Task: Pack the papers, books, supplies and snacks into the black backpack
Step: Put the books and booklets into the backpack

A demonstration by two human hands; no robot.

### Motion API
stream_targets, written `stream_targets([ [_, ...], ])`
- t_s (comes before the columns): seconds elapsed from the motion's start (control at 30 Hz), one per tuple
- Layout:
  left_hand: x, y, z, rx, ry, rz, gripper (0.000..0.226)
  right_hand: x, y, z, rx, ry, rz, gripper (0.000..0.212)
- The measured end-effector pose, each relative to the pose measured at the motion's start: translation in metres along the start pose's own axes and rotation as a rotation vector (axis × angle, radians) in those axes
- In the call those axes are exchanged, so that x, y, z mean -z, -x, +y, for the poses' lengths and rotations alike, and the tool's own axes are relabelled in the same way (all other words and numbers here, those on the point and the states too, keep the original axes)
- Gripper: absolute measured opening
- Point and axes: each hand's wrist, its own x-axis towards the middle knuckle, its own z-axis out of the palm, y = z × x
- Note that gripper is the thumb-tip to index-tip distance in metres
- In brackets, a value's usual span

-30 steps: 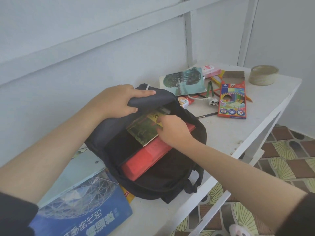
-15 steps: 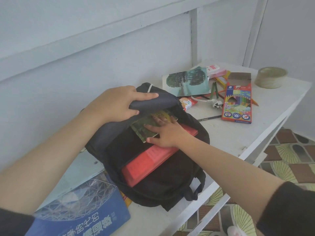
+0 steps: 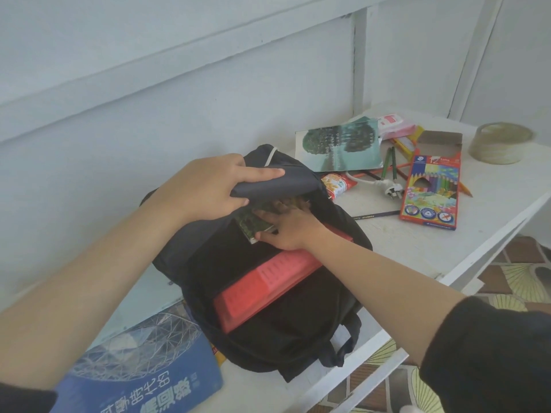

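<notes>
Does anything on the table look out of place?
A white power plug lies among loose pencils, unrelated to school things. Beside it, the coloured pencil box has its flap open.

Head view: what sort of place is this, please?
Probably a plain room at home, used as a study corner; I cannot be sure. A white table stands against a pale panelled wall, patterned floor tiles show below, and a coloured pencil box lies out.

Green book (image 3: 252, 225) + right hand (image 3: 287, 231) deeper into backpack (image 3: 298, 341) vs. earlier.
</notes>
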Motion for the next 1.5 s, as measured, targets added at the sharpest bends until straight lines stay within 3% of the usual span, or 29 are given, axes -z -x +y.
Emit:
stream_targets([
  [0.17,-0.006,-0.001,-0.003,0.054,0.044,0.002,0.072,-0.002,0.018,-0.002,0.063,-0.027,0.117,0.064],
  [0.27,-0.016,-0.003,-0.003,0.137,0.049,0.003,0.074,0.006,0.056,0.004,0.183,-0.13,0.046,0.064],
  [0.37,-0.031,-0.01,-0.002,0.184,0.118,-0.031,0.078,0.022,0.097,0.023,0.268,-0.341,-0.015,0.047],
  [0.47,-0.044,-0.024,0.005,0.161,0.002,-0.113,0.088,0.042,0.125,0.053,0.228,-0.482,0.062,0.029],
  [0.53,-0.048,-0.032,0.022,0.215,0.198,-0.19,0.089,0.056,0.132,0.076,0.18,-0.572,0.135,0.015],
  [0.6,-0.053,-0.044,0.042,0.232,0.574,-0.06,0.062,0.071,0.132,0.1,0.12,-0.604,0.203,0.01],
  [0.67,-0.063,-0.06,0.057,0.273,0.676,0.133,0.026,0.081,0.125,0.127,0.069,-0.583,0.269,0.011],
  [0.73,-0.075,-0.08,0.068,0.362,0.593,0.224,0.012,0.087,0.111,0.156,0.029,-0.506,0.317,0.01],
  [0.9,-0.114,-0.118,0.078,0.494,0.4,0.317,0.027,0.102,0.054,0.234,-0.059,-0.311,0.282,0.027],
  [1.0,-0.138,-0.123,0.08,0.553,0.308,0.29,0.038,0.109,0.02,0.27,-0.092,-0.156,0.257,0.044],
  [1.2,-0.161,-0.118,0.081,0.601,0.347,0.218,0.046,0.112,-0.036,0.303,-0.079,0.069,0.16,0.059],
  [1.33,-0.161,-0.118,0.082,0.613,0.356,0.237,0.049,0.113,-0.056,0.305,-0.015,-0.046,0.112,0.065],
  [1.5,-0.159,-0.119,0.083,0.634,0.361,0.259,0.058,0.118,-0.066,0.3,0.073,-0.337,0.241,0.055],
])
